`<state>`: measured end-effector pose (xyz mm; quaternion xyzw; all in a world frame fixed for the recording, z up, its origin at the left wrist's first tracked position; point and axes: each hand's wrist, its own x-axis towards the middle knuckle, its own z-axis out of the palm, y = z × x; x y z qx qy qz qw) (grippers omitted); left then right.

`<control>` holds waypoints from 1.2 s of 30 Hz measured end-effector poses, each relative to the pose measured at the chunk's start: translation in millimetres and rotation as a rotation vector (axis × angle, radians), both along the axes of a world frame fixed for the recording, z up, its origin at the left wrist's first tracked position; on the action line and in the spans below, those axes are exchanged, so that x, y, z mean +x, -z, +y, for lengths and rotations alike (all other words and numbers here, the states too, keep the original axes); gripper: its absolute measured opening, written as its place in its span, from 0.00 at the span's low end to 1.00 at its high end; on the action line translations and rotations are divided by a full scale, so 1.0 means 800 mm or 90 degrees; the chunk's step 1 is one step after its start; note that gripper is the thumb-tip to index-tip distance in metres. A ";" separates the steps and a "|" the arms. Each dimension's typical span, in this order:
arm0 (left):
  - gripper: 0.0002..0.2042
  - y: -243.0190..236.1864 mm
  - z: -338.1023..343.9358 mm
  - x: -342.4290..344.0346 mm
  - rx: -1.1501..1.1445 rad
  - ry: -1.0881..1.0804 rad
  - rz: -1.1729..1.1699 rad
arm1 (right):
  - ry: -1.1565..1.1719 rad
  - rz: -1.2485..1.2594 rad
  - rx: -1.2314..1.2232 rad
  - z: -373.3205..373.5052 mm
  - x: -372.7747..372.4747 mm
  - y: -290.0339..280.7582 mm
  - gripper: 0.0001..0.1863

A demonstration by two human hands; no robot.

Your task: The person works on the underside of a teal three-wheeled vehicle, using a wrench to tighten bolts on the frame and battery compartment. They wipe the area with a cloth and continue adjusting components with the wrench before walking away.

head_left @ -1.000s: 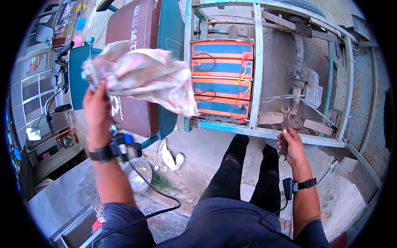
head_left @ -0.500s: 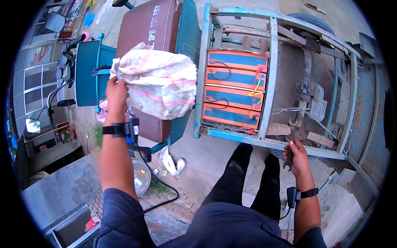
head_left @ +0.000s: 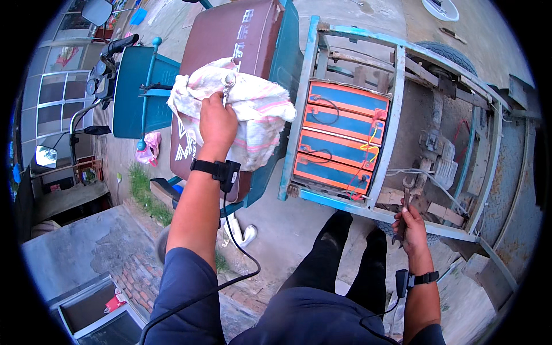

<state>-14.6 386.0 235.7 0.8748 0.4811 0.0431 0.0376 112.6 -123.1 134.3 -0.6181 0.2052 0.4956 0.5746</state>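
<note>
My left hand (head_left: 218,123) is closed round a shiny metal wrench with a round head (head_left: 229,80), held over a crumpled white cloth with pink stripes (head_left: 259,109). The cloth lies on the brown padded seat (head_left: 221,29) of a teal vehicle. Down at the right, my right hand (head_left: 411,227) grips a dark double open-ended wrench (head_left: 406,198) by its middle, its jaws showing above and below the fingers. That hand is by the near rail of a light-blue metal frame (head_left: 379,192).
Several orange-and-blue batteries (head_left: 342,138) with red, yellow and black wires sit inside the frame. Beyond them are an axle with a motor (head_left: 445,164) and a tyre (head_left: 445,54). Handlebars (head_left: 103,77) stand at the left. White boots (head_left: 238,233) lie on the ground.
My left hand has moved from the cloth's left edge to over its middle, and the round-headed wrench now shows in it. My right hand keeps its wrench. The whole view has shifted slightly.
</note>
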 end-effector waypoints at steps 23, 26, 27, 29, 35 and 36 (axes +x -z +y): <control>0.22 -0.055 -0.122 -0.028 -0.222 0.018 -0.311 | -0.133 -0.034 -0.010 0.058 0.004 -0.028 0.18; 0.21 -0.082 -0.196 -0.021 -0.575 0.017 -0.432 | -0.133 -0.050 -0.003 0.059 0.011 -0.035 0.17; 0.21 -0.091 -0.218 -0.021 -0.671 0.012 -0.452 | -0.133 -0.051 0.005 0.058 0.011 -0.032 0.17; 0.21 -0.091 -0.248 -0.023 -0.764 0.027 -0.519 | -0.158 -0.029 0.050 0.046 0.016 -0.022 0.17; 0.21 -0.073 -0.281 -0.019 -1.027 -0.068 -0.652 | -0.066 -0.004 0.097 0.055 0.003 -0.039 0.18; 0.22 -0.071 -0.281 -0.020 -1.040 -0.063 -0.665 | -0.064 0.003 0.096 0.056 0.002 -0.041 0.18</control>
